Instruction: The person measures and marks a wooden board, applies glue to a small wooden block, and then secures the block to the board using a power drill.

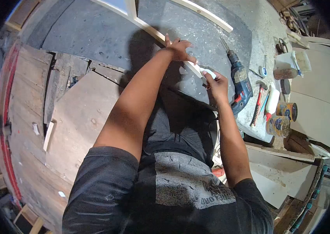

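Note:
My left hand (pixel 178 50) lies with its fingers spread over a narrow wooden strip (pixel 151 30), near the strip's close end. This strip joins another wooden piece at the top, forming part of a frame. In my right hand (pixel 217 86) a small white, folded-looking piece (pixel 209 73) is pinched at the end of the strip. Its exact kind cannot be made out. Both hands are above a dark board (pixel 94 33) on the worktable.
A corded-style drill (pixel 241 76) lies right of my right hand. Beyond it are a tape measure (pixel 263 71), a hammer (pixel 258 102), a white glue bottle (pixel 273 100) and jars (pixel 278 126). Another wooden strip (pixel 207 15) rests farther back. Plywood (pixel 83 113) is at left.

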`<action>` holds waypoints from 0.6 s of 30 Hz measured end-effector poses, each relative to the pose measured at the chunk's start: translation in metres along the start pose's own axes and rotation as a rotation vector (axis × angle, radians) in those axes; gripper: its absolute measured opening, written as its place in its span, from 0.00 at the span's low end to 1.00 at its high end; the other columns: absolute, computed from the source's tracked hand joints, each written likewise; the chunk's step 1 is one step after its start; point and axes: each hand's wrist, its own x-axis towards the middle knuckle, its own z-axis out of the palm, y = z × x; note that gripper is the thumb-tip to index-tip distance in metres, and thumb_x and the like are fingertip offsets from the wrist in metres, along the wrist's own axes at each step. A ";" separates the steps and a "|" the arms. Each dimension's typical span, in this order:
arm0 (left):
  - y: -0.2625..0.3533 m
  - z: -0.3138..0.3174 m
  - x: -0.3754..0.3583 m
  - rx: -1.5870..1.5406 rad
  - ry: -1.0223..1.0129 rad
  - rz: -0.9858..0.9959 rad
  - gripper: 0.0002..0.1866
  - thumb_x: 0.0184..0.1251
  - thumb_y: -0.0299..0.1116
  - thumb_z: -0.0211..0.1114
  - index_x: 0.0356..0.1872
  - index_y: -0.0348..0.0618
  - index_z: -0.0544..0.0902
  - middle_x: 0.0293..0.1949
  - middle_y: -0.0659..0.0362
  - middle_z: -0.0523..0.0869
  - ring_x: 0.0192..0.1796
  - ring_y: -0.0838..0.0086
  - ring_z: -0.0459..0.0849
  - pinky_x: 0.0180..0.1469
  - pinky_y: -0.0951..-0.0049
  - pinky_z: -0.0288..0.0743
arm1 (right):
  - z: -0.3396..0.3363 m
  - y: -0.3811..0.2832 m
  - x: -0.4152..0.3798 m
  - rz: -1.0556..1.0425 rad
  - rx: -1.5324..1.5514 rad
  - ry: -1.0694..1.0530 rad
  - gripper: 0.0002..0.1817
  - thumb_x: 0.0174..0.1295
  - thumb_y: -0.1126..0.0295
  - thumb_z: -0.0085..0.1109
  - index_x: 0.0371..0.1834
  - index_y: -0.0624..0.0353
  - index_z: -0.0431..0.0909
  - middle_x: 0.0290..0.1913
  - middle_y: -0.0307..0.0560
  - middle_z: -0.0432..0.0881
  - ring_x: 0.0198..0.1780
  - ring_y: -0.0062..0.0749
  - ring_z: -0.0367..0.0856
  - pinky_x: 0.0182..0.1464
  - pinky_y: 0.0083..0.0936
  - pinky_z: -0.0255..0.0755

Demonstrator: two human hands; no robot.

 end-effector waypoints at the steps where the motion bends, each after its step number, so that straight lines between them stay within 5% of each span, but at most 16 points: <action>1: 0.000 0.001 0.000 -0.002 0.000 -0.002 0.48 0.39 0.72 0.65 0.66 0.63 0.71 0.72 0.60 0.65 0.76 0.52 0.51 0.68 0.33 0.15 | 0.000 0.001 0.000 0.000 0.005 -0.001 0.12 0.59 0.63 0.67 0.33 0.64 0.85 0.21 0.34 0.77 0.19 0.16 0.69 0.22 0.17 0.61; 18: -0.001 0.003 0.003 0.044 0.000 -0.001 0.50 0.39 0.73 0.64 0.67 0.61 0.69 0.72 0.62 0.64 0.76 0.52 0.51 0.67 0.31 0.16 | -0.002 0.002 0.004 -0.006 -0.035 0.001 0.13 0.59 0.62 0.66 0.32 0.63 0.85 0.18 0.33 0.74 0.18 0.15 0.68 0.21 0.18 0.61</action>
